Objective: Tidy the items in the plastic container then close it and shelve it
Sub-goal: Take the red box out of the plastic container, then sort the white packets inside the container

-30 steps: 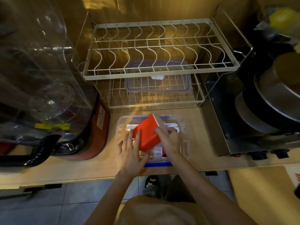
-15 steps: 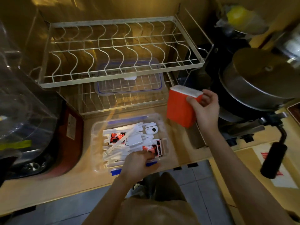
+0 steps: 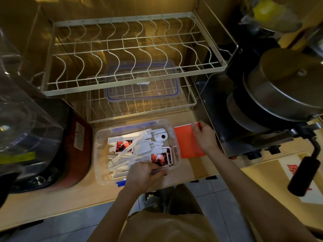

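Note:
A clear plastic container (image 3: pixel 102 137) with blue clips sits open on the wooden counter. It holds several white wrapped straws (image 3: pixel 125 154), red and black sachets (image 3: pixel 123 146) and a small white round item (image 3: pixel 161 136). My left hand (image 3: pixel 146 173) rests on the container's near rim with fingers curled among the contents. An orange box (image 3: pixel 187 144) lies flat on the counter just right of the container, and my right hand (image 3: pixel 205 137) grips its far right edge. The container's clear lid (image 3: pixel 141 84) with a blue seal lies on the lower wire rack behind.
A two-tier wire dish rack (image 3: pixel 132 88) stands behind the container. On the left are a red and black appliance (image 3: pixel 76 142) and clear plastic jugs (image 3: pixel 22 95). A metal machine (image 3: pixel 272 95) with a black handle (image 3: pixel 304 173) is on the right. The counter's front edge runs below my left hand.
My right hand has lowered the orange box from mid-air down flat onto the counter beside the container. My left hand has stayed at the container's near rim.

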A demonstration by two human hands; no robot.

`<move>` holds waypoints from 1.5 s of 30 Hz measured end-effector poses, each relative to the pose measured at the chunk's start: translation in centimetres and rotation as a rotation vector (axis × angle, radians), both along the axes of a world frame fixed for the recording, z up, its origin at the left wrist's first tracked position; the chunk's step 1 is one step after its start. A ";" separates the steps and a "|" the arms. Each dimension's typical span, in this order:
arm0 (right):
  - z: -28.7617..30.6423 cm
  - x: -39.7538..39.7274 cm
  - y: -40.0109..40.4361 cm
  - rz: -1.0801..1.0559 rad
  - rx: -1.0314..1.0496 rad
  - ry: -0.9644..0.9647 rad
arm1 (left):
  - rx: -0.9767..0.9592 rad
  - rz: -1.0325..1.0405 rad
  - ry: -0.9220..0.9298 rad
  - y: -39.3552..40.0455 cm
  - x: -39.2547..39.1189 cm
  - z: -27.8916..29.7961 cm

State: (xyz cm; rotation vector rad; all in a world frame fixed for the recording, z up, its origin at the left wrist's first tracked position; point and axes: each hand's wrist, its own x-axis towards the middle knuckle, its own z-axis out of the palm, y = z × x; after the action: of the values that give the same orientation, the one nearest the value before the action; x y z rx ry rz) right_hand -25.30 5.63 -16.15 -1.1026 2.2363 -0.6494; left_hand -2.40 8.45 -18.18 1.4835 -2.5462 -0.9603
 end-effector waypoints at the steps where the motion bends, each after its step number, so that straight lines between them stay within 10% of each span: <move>1: -0.3 0.0 -0.2 0.010 0.033 0.000 | 0.000 0.004 0.002 0.0 0.0 0.0; 12: -2.1 0.9 -0.4 -0.065 0.100 -0.190 | -0.003 0.057 0.011 -0.2 -0.2 -0.5; 29: -0.8 3.0 -0.8 0.069 -0.054 0.130 | 0.084 0.065 0.030 -0.1 -0.5 0.7; 35: 0.4 8.4 -1.0 0.531 -0.300 0.109 | 0.056 0.523 0.391 -0.4 0.7 2.3; 45: -2.2 11.9 -1.4 0.835 0.180 0.212 | -0.029 0.288 -0.125 0.6 5.2 0.4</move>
State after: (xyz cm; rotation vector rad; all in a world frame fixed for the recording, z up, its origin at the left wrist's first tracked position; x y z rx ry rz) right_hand -13.44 4.20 -18.36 -1.8824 1.6920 0.0230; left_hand 2.80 9.07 -17.77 1.8890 -2.3200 -0.8100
